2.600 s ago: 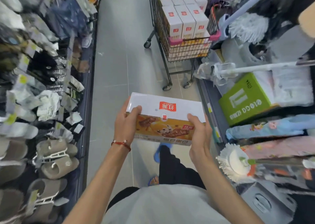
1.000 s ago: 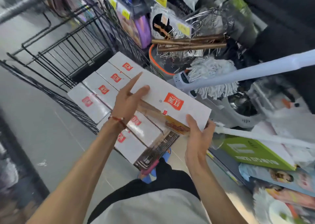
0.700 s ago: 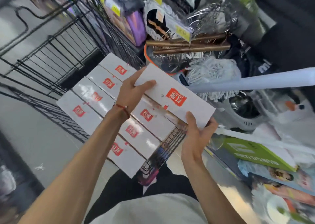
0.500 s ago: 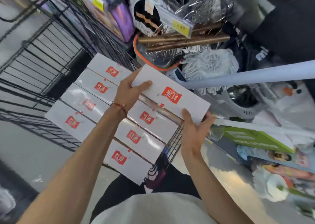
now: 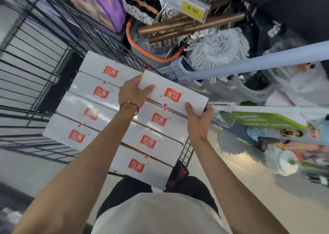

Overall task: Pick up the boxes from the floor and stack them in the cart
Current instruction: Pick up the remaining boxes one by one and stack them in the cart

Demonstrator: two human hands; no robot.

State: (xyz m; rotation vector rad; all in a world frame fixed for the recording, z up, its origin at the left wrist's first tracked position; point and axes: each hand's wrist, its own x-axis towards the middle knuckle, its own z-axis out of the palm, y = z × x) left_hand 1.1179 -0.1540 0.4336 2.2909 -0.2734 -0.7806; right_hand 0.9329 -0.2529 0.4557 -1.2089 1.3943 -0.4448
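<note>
White, nearly down: gripping the box (image 5: pixel 171 91) at both ends with left hand (image 5: pixel 131 93) and right hand (image 5: pixel 197 119), lower now over the stacked boxes (image 5: pixel 151 141) in the cart (image 5: pixel 186 151).

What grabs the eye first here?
A white box with a red logo sits dead centre, gripped at either end by the left hand and right hand. Under it, matching stacked boxes fill the black wire cart in two rows. To the right, a pale blue mop handle cuts across the shelf clutter.
</note>
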